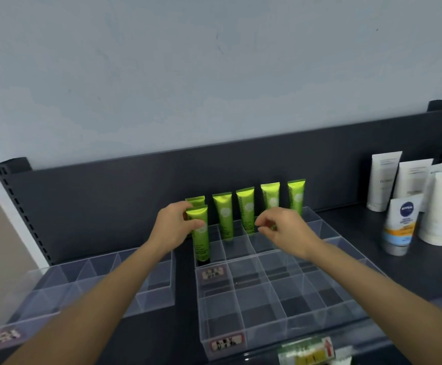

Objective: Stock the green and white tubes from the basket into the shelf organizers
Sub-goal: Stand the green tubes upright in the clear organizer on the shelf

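Gripping the sixth green tube (201, 234) in the clear organizer (267, 335), the left hand (173, 227) seats it, the right hand (283, 229) hovers loose and empty; most compartments are unfilled.

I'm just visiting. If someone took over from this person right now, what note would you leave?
Left hand grips a green tube standing in the second row of the right organizer. Right hand hovers nearby, fingers loosely curled, holding nothing.
Done: five green tubes upright in its back row.
Left: the other compartments, the left organizer, the white tubes standing loose on the shelf. Basket not in view.
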A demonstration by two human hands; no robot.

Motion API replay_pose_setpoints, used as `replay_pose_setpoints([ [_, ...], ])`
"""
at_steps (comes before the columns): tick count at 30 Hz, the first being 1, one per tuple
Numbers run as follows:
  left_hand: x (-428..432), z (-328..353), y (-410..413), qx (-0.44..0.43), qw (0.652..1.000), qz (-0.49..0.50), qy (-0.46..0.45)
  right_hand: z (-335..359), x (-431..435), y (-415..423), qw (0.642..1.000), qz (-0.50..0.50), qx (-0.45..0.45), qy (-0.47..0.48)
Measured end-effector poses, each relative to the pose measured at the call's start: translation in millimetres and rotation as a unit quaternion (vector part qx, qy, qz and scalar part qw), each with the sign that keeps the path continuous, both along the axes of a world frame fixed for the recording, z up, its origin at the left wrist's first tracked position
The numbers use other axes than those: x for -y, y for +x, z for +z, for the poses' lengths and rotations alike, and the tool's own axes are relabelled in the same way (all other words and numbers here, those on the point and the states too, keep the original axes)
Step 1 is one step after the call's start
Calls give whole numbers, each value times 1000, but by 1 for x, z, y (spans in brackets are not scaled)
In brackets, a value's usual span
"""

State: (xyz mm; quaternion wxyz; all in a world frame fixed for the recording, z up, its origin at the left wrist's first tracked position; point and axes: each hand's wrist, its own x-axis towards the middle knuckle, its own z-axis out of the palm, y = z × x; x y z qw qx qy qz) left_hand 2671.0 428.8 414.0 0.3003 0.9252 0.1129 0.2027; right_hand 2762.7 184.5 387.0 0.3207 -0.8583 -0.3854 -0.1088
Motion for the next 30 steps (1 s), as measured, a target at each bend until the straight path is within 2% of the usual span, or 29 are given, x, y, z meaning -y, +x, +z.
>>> replay_pose_setpoints([
  [10, 1, -1, -9, -10, 1000, -6, 27, -8, 7, -11, 1000, 4, -7, -25],
  [16, 31, 20, -27, 94, 982, -5, 166, -6, 21, -19, 1000, -16, -17, 21],
  [18, 55, 26, -32, 112, 979, -35, 166, -4, 29, -22, 998, -28, -22, 42],
  [22, 109, 18, -39, 79, 981, -112, 134, -7, 55, -31, 993, -81, -38, 80],
  [26, 168, -11, -46, 65, 980, -186, 41, -13, 107, -47, 989, -131, -29, 65],
  [30, 239, -50, -50, 39, 952, -295, 65, -34, 172, -75, 980, -184, -40, 60],
])
